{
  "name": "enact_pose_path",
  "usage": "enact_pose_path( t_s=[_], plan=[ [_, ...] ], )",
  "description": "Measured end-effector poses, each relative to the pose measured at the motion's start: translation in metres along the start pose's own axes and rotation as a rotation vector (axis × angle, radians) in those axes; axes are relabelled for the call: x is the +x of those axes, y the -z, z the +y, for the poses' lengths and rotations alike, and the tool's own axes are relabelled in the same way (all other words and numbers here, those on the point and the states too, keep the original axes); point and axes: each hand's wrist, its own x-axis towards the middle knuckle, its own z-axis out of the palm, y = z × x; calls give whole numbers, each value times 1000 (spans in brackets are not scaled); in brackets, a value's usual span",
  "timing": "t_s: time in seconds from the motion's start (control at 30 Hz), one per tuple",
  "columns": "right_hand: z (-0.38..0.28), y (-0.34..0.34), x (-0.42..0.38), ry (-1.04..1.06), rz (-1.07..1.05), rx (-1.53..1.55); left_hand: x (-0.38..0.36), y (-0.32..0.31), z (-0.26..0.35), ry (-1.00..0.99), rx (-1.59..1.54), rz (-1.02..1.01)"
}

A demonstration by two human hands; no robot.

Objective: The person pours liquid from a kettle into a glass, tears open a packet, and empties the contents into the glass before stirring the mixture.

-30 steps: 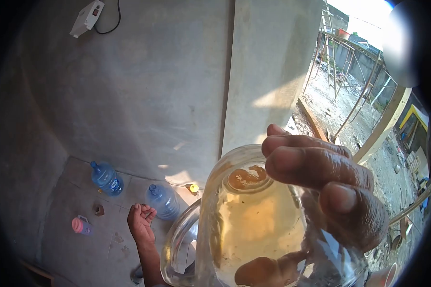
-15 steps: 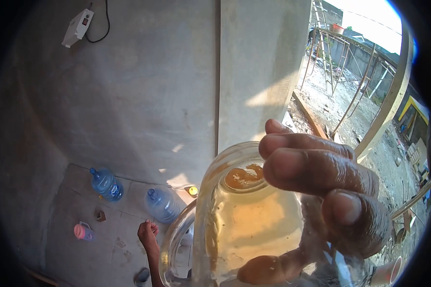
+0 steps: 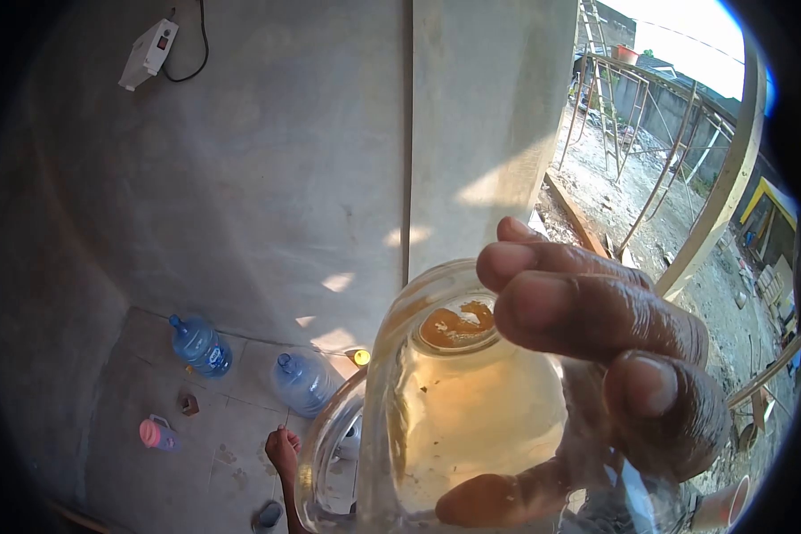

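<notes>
The left hand (image 3: 283, 450), at seven o'clock, has drawn its loose fingers into a curl; whether they pinch anything, I can't tell. The right hand (image 3: 618, 311) alone bears the thick, clear glass mug (image 3: 384, 400) at five o'clock, still tipped, thumb and creased fingers spread wide around it. Glossy pale amber liquid (image 3: 485, 409) fills it; a translucent blue plastic bottle (image 3: 203, 349) sits at eight.

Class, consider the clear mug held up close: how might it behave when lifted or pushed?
The clear mug would probably stay stiff, since it looks thick-walled and keeps its shape under the right hand. The pale amber liquid inside would likely slosh if jolted. It could be slippery, as its surface looks smooth and glossy.
</notes>
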Motion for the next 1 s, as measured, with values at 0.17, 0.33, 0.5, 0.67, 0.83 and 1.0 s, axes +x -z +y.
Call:
enact_pose_path(
  t_s=[0.17, 0.33, 0.5, 0.67, 0.83, 1.0],
  plan=[
    [-15, 22, -81, 18, -1, -3, 11, 3, -5, -10, 6, -29],
    [-2, 38, -46, 40, 7, -21, 24, 9, -15, 9, -7, -61],
    [-13, -6, -23, 61, 12, -44, 39, 12, -20, -58, 45, -47],
    [-6, -25, 33, 74, 11, -52, 55, 16, -35, -106, 36, -52],
    [-22, -43, 45, 90, 13, -58, 65, 23, -41, -118, 40, -37],
    [-22, -44, 11, 116, 22, -63, 76, 36, -59, -135, 92, -26]
  ],
)
